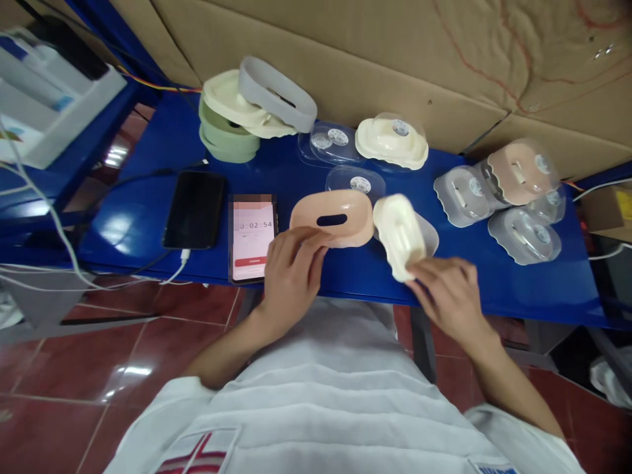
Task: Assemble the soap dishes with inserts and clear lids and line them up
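Note:
My left hand [295,273] pinches the near edge of a peach oval plastic tray [306,209] with a slot in its middle. Between the fingers of my right hand [447,289] is the lower end of a cream scalloped soap dish insert [401,230], tilted up beside the peach tray. Partly behind that insert shows a greyish piece [428,236], mostly hidden. A clear lid [348,176] with a round sticker lies just behind the peach tray.
Cream, grey and green oval trays [230,141] are stacked at the back left. Lidded soap dishes [523,174] stand at the right, a cream one [392,145] at the back. A timer phone [253,237], a dark phone [194,210] and cables lie left. Cardboard [375,59] lines the back.

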Available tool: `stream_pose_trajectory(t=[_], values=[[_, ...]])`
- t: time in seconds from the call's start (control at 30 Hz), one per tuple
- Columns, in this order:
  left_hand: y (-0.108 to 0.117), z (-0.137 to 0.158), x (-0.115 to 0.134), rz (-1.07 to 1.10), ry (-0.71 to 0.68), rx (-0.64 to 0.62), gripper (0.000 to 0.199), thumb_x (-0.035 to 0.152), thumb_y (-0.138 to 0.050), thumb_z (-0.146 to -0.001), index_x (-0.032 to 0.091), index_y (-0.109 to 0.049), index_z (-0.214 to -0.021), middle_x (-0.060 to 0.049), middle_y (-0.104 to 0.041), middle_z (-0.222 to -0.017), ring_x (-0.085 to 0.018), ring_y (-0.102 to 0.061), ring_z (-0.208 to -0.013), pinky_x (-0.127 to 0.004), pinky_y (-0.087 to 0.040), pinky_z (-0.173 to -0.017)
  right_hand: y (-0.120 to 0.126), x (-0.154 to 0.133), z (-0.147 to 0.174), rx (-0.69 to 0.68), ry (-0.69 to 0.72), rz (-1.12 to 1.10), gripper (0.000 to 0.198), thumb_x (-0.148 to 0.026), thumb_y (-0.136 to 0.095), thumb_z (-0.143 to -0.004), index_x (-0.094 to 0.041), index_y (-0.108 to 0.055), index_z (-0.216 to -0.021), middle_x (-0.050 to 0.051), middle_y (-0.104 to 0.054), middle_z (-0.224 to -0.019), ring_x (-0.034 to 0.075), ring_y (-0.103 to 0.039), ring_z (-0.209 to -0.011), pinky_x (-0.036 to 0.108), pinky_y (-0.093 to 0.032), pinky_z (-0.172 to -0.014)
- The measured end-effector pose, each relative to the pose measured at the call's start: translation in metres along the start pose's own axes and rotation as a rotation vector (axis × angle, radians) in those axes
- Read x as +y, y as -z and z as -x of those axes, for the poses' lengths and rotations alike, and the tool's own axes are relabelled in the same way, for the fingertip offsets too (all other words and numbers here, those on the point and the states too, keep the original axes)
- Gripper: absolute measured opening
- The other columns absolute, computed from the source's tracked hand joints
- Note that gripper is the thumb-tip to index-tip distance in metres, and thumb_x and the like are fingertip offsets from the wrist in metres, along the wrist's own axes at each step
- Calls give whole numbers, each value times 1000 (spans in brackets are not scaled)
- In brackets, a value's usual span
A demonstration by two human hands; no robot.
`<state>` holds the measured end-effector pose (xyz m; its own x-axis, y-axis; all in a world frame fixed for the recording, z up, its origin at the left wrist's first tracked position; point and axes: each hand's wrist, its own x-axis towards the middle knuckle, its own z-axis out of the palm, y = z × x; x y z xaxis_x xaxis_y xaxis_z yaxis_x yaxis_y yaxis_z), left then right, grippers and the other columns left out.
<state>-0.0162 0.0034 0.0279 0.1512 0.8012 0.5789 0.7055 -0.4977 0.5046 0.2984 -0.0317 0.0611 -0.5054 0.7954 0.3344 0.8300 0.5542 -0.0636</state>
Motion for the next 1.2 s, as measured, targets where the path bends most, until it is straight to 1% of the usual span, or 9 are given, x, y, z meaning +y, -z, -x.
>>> stream_pose_trajectory(t=[0.13, 0.3, 0.43, 0.57, 0.7, 0.83, 0.93, 1.07, 1.2], values=[[11, -3, 6, 36, -41, 87, 39, 9, -62, -102, 29, -60, -136, -8, -71, -126, -26, -68, -121, -46, -56, -106, -16, -23, 18, -113, 91, -63, 53, -11, -59, -103, -40, -60, -148, 2, -78, -132, 25, -76, -119, 47, -54, -99], [0, 4, 2, 82, -152, -109, 42, 5, -58, -102, 28, -59, -137, -9, -70, -128, -26, -65, -128, -50, -52, -115, -33, -16, -2, -106, 123, -183, 56, -8, -55, -103, -36, -60, -151, 5, -74, -140, 28, -68, -135, 50, -54, -113], [-8, 6, -3, 113, -213, -187, 45, 3, -53, -102, 28, -58, -139, -9, -69, -129, -25, -64, -133, -52, -48, -121, -40, -3, 0, 44, -4, -254, 52, -16, -58, -104, -34, -57, -153, 11, -72, -136, 32, -69, -132, 54, -59, -108], [-8, 4, -2, 87, -318, -362, 47, 2, -53, -100, 27, -61, -139, -8, -72, -131, -24, -64, -133, -50, -45, -123, -42, 4, 7, 110, -183, -288, 53, -27, -51, -108, -32, -47, -161, 16, -62, -150, 34, -62, -141, 59, -56, -114], [-8, 4, 0, 24, -414, -462, 40, 7, -56, -103, 23, -64, -138, -9, -73, -137, -26, -63, -134, -49, -43, -122, -42, -11, -1, 16, -11, -297, 69, -48, -60, -106, -30, -37, -169, 14, -55, -162, 38, -49, -154, 65, -44, -125], [-9, 4, -3, -10, -432, -456, 30, 10, -58, -104, 23, -67, -130, -7, -75, -130, -26, -66, -128, -47, -45, -115, -45, -28, -10, -105, 98, -205, 75, -40, -67, -104, -28, -33, -171, 11, -53, -165, 33, -44, -159, 60, -38, -131], [-9, 4, -4, -15, -426, -427, 25, 13, -60, -105, 23, -68, -126, -7, -76, -126, -26, -67, -124, -46, -45, -109, -44, -15, -13, -124, 110, -181, 69, -43, -62, -107, -32, -36, -170, 9, -46, -170, 32, -42, -160, 60, -35, -132], [-11, 6, -5, -47, -354, -328, 19, 18, -63, -105, 20, -70, -122, -10, -75, -121, -27, -69, -115, -46, -46, -100, -42, 27, -16, 38, -143, -55, 59, -49, -58, -108, -28, -49, -163, 13, -43, -172, 38, -37, -162, 66, -35, -128], [-13, 10, -6, -22, -298, -283, 26, 21, -68, -101, 22, -70, -127, -18, -65, -140, -34, -66, -123, -46, -50, -95, -46, 46, -21, 106, -308, -41, 40, -43, -56, -109, -26, -68, -144, 9, -67, -151, 34, -47, -155, 60, -45, -123]])
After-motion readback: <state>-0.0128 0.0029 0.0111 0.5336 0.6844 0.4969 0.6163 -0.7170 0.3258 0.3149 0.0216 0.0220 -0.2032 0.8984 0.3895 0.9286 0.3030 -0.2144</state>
